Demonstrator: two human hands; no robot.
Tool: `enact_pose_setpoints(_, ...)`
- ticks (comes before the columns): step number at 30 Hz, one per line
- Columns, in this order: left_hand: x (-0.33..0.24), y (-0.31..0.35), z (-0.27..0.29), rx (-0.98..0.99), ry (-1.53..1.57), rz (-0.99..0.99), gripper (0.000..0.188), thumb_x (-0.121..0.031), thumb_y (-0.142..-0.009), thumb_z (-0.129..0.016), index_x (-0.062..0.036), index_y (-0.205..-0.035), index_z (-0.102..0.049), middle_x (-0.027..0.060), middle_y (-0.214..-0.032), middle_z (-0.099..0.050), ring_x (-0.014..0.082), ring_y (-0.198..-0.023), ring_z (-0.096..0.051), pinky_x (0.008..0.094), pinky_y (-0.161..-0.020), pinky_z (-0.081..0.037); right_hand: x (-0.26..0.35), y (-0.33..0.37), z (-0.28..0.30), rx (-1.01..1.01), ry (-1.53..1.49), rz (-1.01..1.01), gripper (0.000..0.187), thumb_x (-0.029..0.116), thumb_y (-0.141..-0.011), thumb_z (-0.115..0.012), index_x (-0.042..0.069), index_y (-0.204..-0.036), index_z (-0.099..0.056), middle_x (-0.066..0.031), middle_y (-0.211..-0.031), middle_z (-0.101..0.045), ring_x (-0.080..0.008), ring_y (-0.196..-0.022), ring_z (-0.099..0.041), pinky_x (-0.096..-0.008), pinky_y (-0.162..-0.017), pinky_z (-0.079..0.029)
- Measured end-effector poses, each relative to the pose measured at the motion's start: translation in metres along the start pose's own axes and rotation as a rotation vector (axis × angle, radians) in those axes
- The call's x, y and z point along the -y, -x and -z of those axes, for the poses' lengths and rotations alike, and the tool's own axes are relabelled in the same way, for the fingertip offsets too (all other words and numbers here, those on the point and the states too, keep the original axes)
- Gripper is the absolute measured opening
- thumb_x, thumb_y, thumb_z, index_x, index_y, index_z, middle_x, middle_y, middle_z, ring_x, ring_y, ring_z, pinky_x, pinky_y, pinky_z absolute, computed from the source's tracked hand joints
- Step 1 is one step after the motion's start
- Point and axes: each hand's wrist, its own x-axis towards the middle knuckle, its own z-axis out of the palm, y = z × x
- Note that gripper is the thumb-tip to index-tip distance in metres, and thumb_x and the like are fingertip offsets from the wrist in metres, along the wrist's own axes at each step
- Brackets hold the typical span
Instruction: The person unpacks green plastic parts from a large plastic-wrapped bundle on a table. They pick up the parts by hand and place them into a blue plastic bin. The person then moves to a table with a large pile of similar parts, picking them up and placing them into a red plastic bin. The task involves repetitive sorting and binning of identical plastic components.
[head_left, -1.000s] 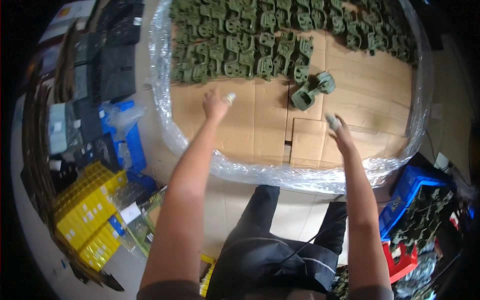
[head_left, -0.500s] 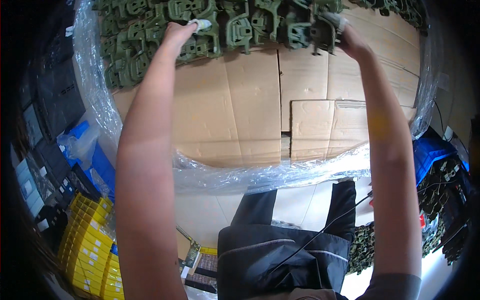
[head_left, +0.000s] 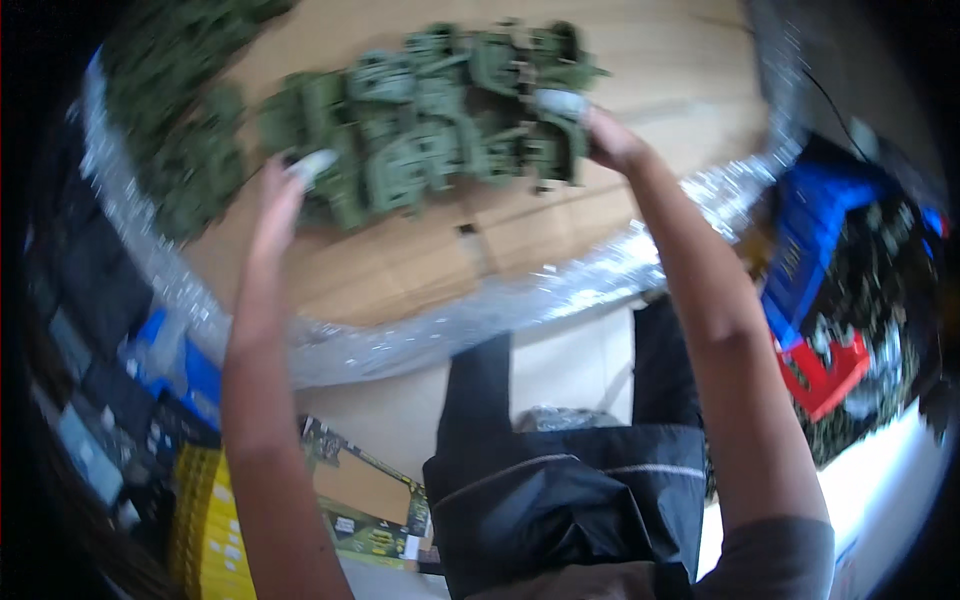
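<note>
Toward the near edge of the cardboard (head_left: 335, 285), a clump of green parts (head_left: 425, 150) is sitting between two hands. The left hand (head_left: 278, 200) is reaching against its left end and the right hand (head_left: 612, 140) against its right end; blur is hiding whether the fingers are pinching the end parts or only pressing inward, and whether the clump is resting or hanging. If only end pressure is holding it, uneven squeezing could be buckling the middle and spilling pieces. Toward the left edge, another pile (head_left: 170, 130) is lying near enough for snagging; along the near edge, loose plastic wrap (head_left: 400, 350) could be catching dropped parts.
</note>
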Motion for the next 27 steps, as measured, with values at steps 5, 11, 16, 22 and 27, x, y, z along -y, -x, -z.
enact_pose_setpoints(5, -0.114, 0.062, 0.023, -0.185, -0.058, -0.011, 0.062, -0.021, -0.083, -0.050, 0.0026, -0.131, -0.019, 0.0146, -0.133, -0.028, 0.0224, -0.120, -0.032, 0.0321, -0.098, -0.028, 0.091, 0.102, -0.047, -0.096, 0.145, 0.142, 0.045, 0.034, -0.076, -0.061, 0.005, -0.109, -0.055, -0.0055, -0.102, -0.058, -0.0128, -0.092, -0.054, -0.0275, -0.079, -0.044)
enact_pose_setpoints(11, -0.284, 0.191, -0.086, -0.152, -0.309, -0.097, 0.062, -0.016, -0.081, -0.049, -0.0014, -0.133, -0.018, 0.0114, -0.132, -0.030, 0.0222, -0.119, -0.033, 0.0314, -0.098, -0.026, 0.144, 0.345, -0.044, -0.231, 0.032, 0.323, 0.060, 0.031, -0.071, -0.066, 0.002, -0.119, -0.045, -0.0102, -0.112, -0.052, -0.0168, -0.104, -0.047, -0.0304, -0.090, -0.037)
enact_pose_setpoints(16, -0.388, 0.298, -0.275, 0.179, -0.096, -0.210, 0.069, 0.002, -0.070, -0.056, -0.0018, -0.130, -0.024, 0.0119, -0.127, -0.036, 0.0218, -0.115, -0.037, 0.0345, -0.097, -0.028, 0.145, 0.565, -0.007, -0.475, 0.064, 0.309, 0.059, 0.033, -0.072, -0.065, 0.004, -0.119, -0.045, -0.0092, -0.113, -0.052, -0.0173, -0.105, -0.046, -0.0313, -0.091, -0.035)
enact_pose_setpoints(22, -0.474, 0.402, -0.441, 0.403, 0.213, -0.187, 0.063, 0.003, -0.070, -0.061, -0.0024, -0.124, -0.030, 0.0103, -0.120, -0.041, 0.0201, -0.107, -0.043, 0.0315, -0.090, -0.036, 0.157, 0.805, 0.002, -0.672, 0.060, 0.288, 0.050, 0.027, -0.074, -0.064, 0.004, -0.115, -0.049, -0.0060, -0.111, -0.053, -0.0147, -0.102, -0.048, -0.0296, -0.089, -0.037)
enact_pose_setpoints(27, -0.475, 0.421, -0.546, 0.537, -0.042, -0.389, 0.048, 0.009, -0.068, -0.045, 0.0019, -0.114, -0.035, 0.0139, -0.110, -0.048, 0.0231, -0.103, -0.047, 0.0323, -0.086, -0.039, 0.125, 0.915, 0.037, -0.851, -0.031, 0.372, 0.042, 0.020, -0.074, -0.063, 0.004, -0.111, -0.051, -0.0044, -0.107, -0.055, -0.0088, -0.096, -0.050, -0.0267, -0.083, -0.040)
